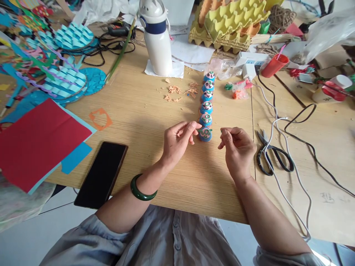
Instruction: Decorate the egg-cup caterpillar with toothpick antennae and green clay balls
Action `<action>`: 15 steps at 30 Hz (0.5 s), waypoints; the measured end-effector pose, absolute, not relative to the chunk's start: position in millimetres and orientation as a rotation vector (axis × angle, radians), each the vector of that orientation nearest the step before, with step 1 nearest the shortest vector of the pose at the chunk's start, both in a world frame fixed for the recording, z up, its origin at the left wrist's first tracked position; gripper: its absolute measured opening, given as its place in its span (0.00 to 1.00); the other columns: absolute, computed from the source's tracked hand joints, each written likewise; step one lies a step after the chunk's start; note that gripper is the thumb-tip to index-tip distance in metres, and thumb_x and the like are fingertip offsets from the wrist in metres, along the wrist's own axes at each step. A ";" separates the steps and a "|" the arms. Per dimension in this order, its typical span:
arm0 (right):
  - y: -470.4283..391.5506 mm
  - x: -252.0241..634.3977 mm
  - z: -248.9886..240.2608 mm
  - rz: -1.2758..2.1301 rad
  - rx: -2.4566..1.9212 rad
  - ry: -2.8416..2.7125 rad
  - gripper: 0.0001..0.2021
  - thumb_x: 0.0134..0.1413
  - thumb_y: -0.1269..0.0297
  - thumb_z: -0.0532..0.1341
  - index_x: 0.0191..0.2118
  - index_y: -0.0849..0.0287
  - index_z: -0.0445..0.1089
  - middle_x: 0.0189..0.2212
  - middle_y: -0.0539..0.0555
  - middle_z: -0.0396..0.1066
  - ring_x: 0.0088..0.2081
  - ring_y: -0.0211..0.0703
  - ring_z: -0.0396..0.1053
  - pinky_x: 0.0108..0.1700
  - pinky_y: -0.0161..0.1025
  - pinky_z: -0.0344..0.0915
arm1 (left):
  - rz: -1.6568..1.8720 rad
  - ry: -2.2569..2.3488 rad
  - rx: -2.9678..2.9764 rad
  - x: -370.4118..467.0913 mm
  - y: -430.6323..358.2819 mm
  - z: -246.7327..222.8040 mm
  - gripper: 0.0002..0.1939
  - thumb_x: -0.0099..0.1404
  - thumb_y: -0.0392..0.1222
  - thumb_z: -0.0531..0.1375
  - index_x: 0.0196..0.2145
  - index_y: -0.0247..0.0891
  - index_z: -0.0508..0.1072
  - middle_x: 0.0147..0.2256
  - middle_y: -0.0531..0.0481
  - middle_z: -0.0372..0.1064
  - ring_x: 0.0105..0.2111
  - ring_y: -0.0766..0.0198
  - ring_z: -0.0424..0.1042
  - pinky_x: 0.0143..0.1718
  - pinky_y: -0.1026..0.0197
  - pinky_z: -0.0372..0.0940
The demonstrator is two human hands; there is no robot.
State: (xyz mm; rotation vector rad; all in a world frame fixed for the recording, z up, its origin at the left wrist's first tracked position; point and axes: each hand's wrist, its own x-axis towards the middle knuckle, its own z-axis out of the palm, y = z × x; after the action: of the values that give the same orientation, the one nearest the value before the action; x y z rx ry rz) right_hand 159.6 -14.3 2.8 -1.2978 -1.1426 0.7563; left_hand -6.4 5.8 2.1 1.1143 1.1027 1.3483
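A big, light brown wooden table (138, 99) fills the middle. Pale blue-grey floor (54, 227) shows at lower left.

Shirt (161, 236): I see grey, creased cloth with round buttons (175, 224), bottom centre.
Sleeves (88, 240): grey, loose.
Bangle (136, 191): glossy dark green, lower left.

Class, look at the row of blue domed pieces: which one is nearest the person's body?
The front end piece, between the left hand and the right hand; the other five line up behind it, farther from the body.
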 end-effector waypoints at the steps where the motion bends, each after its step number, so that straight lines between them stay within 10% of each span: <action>1: -14.7 159.8 2.5 0.749 -1.296 -1.155 0.12 0.56 0.54 0.69 0.33 0.58 0.75 0.24 0.47 0.71 0.20 0.31 0.65 0.20 0.32 0.65 | 1.331 1.102 1.124 -6.1 4.8 2.7 0.16 0.67 0.53 0.64 0.35 0.36 0.82 0.26 0.52 0.72 0.22 0.73 0.65 0.22 0.69 0.65; 15: -26.1 155.0 1.4 0.651 -1.252 -1.400 0.05 0.63 0.62 0.65 0.37 0.57 0.76 0.30 0.49 0.75 0.26 0.32 0.68 0.26 0.32 0.67 | 1.108 0.984 1.206 0.0 -4.4 3.4 0.16 0.65 0.52 0.65 0.37 0.35 0.83 0.30 0.49 0.75 0.22 0.73 0.66 0.22 0.69 0.65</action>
State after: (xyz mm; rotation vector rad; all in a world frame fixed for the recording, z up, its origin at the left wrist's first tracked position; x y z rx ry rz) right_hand 155.0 -26.1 1.4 -1.2525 -1.3995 0.6508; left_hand 0.0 -4.4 3.4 1.2057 0.9840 1.1075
